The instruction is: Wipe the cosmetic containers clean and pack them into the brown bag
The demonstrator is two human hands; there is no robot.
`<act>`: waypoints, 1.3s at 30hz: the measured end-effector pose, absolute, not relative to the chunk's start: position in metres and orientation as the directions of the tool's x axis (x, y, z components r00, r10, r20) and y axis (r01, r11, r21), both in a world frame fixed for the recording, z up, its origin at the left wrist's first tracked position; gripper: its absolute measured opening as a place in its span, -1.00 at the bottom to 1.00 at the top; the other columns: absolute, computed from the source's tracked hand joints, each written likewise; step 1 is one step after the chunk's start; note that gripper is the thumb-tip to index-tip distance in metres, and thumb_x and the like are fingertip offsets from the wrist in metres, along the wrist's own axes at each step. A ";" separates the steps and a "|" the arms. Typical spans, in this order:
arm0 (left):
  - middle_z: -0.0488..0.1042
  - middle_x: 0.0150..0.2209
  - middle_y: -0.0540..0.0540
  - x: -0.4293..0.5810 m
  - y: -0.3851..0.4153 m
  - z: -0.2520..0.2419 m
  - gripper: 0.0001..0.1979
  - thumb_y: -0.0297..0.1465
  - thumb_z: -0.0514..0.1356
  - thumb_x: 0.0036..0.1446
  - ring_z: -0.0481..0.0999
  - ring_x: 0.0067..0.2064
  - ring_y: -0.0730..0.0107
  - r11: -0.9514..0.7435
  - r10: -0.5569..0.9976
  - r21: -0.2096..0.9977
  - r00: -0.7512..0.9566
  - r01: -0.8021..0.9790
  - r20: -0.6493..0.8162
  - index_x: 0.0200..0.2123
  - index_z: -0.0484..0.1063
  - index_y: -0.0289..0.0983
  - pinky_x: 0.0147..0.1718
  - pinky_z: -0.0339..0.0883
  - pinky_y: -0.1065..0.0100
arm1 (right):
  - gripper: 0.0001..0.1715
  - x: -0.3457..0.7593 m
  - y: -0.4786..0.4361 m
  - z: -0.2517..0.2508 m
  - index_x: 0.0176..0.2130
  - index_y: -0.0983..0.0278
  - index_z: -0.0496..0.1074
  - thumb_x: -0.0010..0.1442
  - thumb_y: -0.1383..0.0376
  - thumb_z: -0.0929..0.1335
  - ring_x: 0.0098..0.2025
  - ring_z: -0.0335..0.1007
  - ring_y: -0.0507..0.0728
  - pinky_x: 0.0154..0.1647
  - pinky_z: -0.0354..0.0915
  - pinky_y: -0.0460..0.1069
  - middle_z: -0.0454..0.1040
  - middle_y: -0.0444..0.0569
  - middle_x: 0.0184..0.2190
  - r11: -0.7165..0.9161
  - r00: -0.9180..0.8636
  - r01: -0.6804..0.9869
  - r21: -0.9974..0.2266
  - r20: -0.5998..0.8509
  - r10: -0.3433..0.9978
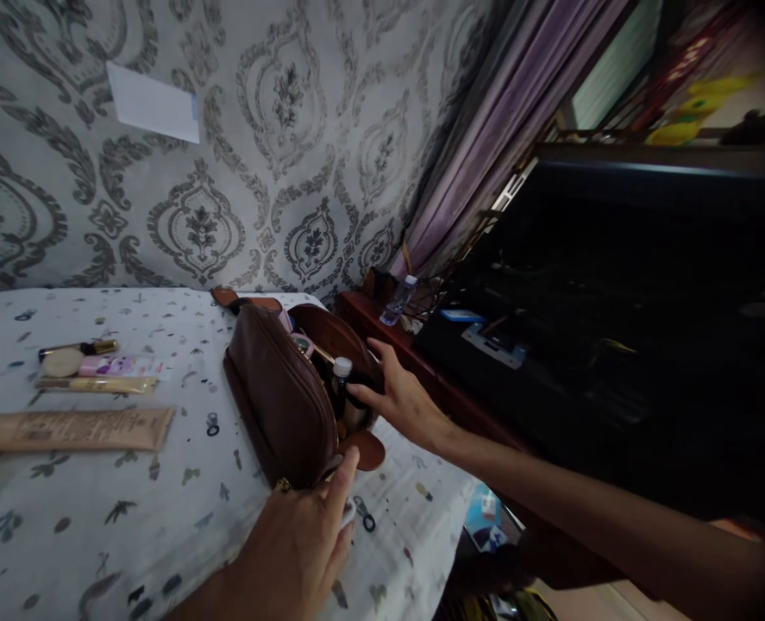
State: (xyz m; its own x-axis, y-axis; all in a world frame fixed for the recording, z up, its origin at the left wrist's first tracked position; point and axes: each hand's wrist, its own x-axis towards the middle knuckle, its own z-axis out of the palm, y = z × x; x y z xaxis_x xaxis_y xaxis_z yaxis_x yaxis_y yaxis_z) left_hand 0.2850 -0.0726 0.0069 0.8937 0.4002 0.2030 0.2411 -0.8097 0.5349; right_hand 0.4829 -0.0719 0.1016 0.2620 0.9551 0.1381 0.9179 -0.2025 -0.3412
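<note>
A dark brown leather bag (282,401) lies unzipped on the white patterned cloth, its opening facing right. Inside are a small dark bottle with a white cap (341,369) and other items too dark to make out. My right hand (404,397) is at the bag's right rim, thumb over the opening and fingers apart, with the fingertips partly behind the rim. At the bag's near end is my left hand (297,539), its thumb stretched up beside a round brown flap (364,450). The left fingers curl underneath, near a small white object, and their hold is unclear.
Left of the bag lie a beige tube (90,429), a gold slim tube (97,384), a pink packet (120,366) and a dark-and-gold stick (78,348). A clear bottle (398,300) stands on the red-brown furniture beside a large black screen (615,328).
</note>
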 end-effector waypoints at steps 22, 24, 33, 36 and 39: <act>0.42 0.17 -0.40 0.286 -0.073 0.004 -0.30 -0.55 0.01 0.20 0.58 0.02 -0.04 -0.808 0.414 0.541 0.877 0.232 0.242 0.39 -0.10 -0.39 -0.08 0.51 -0.01 | -0.73 0.463 -0.058 0.146 -0.10 0.23 0.42 0.20 0.21 0.43 -0.15 0.51 0.26 -0.34 0.21 -0.01 0.55 0.05 -0.17 -0.074 0.097 0.955 0.286 -0.067 0.993; 0.39 0.20 -0.42 0.286 -0.073 0.006 -0.31 -0.54 -0.01 0.22 0.56 0.05 -0.06 -0.806 0.411 0.545 0.882 0.231 0.233 0.39 -0.12 -0.40 -0.07 0.51 -0.03 | -0.55 0.458 -0.061 0.146 0.09 0.23 0.31 0.21 0.28 0.41 -0.08 0.49 0.27 -0.24 0.25 0.01 0.52 0.07 -0.10 -0.085 0.105 0.965 0.247 -0.071 0.992; 0.59 -0.03 -0.24 0.283 -0.072 0.002 -0.29 -0.50 0.02 0.25 0.64 -0.15 0.18 -0.818 0.401 0.530 0.882 0.223 0.248 0.40 -0.21 -0.28 -0.16 0.52 0.19 | -0.20 0.473 -0.070 0.120 0.33 0.40 -0.06 0.27 0.21 0.33 0.01 0.45 0.31 -0.14 0.26 0.05 0.48 0.24 0.01 -0.282 0.280 0.949 -0.141 -0.028 0.959; 0.62 -0.13 -0.18 0.283 -0.071 -0.006 -0.29 -0.45 0.05 0.26 0.65 -0.27 0.22 -0.854 0.398 0.468 0.865 0.228 0.305 0.39 -0.23 -0.24 -0.29 0.53 0.27 | -0.50 0.481 -0.068 0.111 0.16 0.32 0.21 0.27 0.26 0.32 -0.15 0.49 0.20 -0.23 0.20 -0.03 0.55 0.06 -0.19 -0.235 0.240 0.949 -0.209 -0.005 0.971; 0.63 -0.32 -0.08 0.286 -0.071 -0.012 -0.31 -0.40 0.02 0.29 0.62 -0.43 0.28 -0.895 0.376 0.391 0.838 0.217 0.396 0.38 -0.26 -0.26 -0.42 0.51 0.33 | -0.57 0.481 -0.068 0.108 0.09 0.31 0.25 0.26 0.27 0.33 -0.22 0.48 0.18 -0.28 0.17 -0.04 0.55 0.03 -0.24 -0.232 0.242 0.951 -0.206 0.021 0.970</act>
